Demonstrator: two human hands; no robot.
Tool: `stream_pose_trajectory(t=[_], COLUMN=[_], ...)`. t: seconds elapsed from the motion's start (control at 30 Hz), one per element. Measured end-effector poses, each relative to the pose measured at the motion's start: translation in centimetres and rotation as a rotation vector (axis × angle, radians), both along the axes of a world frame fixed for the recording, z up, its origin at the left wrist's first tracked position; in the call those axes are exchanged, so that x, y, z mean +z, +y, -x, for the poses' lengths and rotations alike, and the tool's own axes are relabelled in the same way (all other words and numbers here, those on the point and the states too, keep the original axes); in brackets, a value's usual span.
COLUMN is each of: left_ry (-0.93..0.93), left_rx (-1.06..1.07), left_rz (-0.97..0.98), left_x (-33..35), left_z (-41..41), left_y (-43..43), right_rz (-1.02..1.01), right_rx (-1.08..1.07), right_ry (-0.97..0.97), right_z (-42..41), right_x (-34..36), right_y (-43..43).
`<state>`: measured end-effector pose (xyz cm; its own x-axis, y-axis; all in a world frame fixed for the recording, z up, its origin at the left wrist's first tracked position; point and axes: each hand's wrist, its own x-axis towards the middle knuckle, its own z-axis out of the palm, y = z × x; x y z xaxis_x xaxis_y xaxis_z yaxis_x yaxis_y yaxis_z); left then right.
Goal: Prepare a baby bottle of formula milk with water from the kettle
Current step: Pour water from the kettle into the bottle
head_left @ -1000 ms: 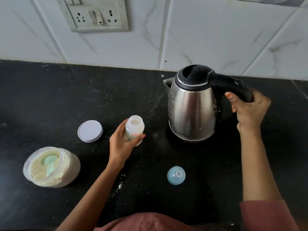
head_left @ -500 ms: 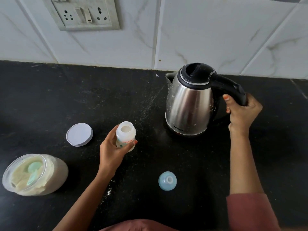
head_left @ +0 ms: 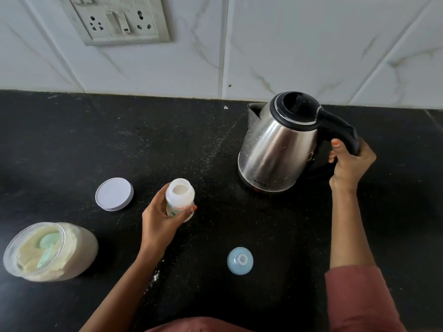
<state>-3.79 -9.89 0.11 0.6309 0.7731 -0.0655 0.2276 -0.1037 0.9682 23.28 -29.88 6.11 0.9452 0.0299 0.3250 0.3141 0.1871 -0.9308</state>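
Observation:
A small open baby bottle (head_left: 179,200) with white powder inside stands upright on the black counter (head_left: 72,144). My left hand (head_left: 160,219) grips its lower body. To the right is a steel kettle (head_left: 275,152) with a black lid, tilted slightly with its spout toward the wall. My right hand (head_left: 350,164) grips its black handle. The blue bottle teat cap (head_left: 240,260) lies on the counter in front, between my arms.
An open jar of formula powder (head_left: 48,252) with a green scoop inside sits at the left front. Its white lid (head_left: 114,194) lies flat behind it. A tiled wall with a socket panel (head_left: 119,20) runs along the back.
The kettle has tipped and shifted a little in my right hand. My left hand keeps hold of the bottle. The camera view has shifted.

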Motion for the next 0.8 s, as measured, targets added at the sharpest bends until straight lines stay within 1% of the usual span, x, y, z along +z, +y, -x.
stream_pose_trajectory(t=[0.17,0.33,0.4,0.47,0.53,0.63,0.7,0.77,0.8], left_ry=[-0.007,-0.019,-0.025,-0.031,-0.027,-0.028,-0.031,-0.031,-0.030], left_rx=[-0.008,-0.026,-0.041,-0.054,-0.066,-0.082,-0.090,-0.095,-0.099], left_rz=[-0.007,-0.021,-0.022,-0.012,-0.011,-0.002,0.004,0.016,0.020], left_x=[-0.2,-0.1,-0.1,-0.1,-0.2,-0.6,-1.0,-1.2,-1.3], left_z=[0.2,0.6,0.9,1.3,1.8,2.6,3.2,3.7,4.0], left_y=[-0.2,-0.7,-0.8,-1.0,-1.3,-1.7,-2.1,-2.5,-2.6], right_rz=[0.015,0.195,0.289,0.346,0.327,0.245,0.192,0.178,0.214], right_rx=[0.112,0.085,0.015,-0.108,-0.222,-0.328,-0.282,-0.151,-0.066], right_ry=[0.028,0.014,0.012,-0.027,-0.060,-0.022,0.011,0.045,0.059], right_z=[-0.6,-0.3,0.0,0.8,2.2,4.9,7.0,9.4,10.9], right_x=[0.4,0.0,-0.4,-0.9,-1.3,-1.7,-1.9,-2.3,-2.5], right_y=[-0.4,-0.8,-1.1,-1.1,-0.9,-0.5,-0.2,0.1,0.3])
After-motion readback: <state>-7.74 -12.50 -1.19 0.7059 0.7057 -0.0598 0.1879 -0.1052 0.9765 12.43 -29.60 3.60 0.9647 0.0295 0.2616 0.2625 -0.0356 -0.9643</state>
